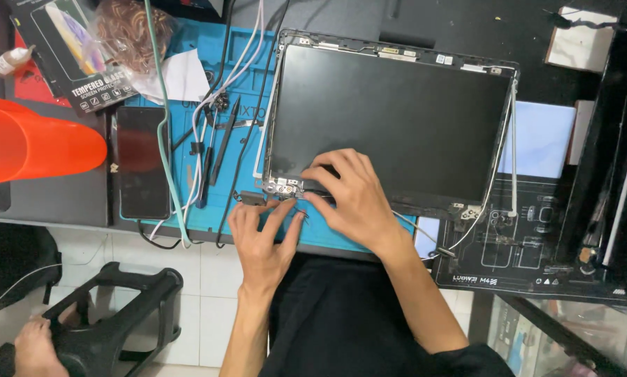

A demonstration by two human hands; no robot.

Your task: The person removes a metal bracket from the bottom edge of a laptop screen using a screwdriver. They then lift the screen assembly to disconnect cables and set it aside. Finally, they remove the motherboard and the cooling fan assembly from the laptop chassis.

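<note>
A dark laptop screen panel (pixel 397 112) in its open lid frame lies flat on a blue work mat (pixel 243 91). My right hand (pixel 352 199) rests on the panel's lower left corner, fingers spread over the metal hinge (pixel 284 186). My left hand (pixel 261 234) lies just below that hinge at the mat's front edge, its fingertips touching thin wires and a small cable end there. Whether either hand pinches a wire is hidden by the fingers.
A black phone (pixel 142 160) lies left on the mat beside black pry tools (pixel 222 143) and white cables (pixel 219 84). An orange cone-shaped object (pixel 34 143) is at far left, a boxed screen protector (pixel 76 52) above it. A black stool (pixel 118 314) stands below.
</note>
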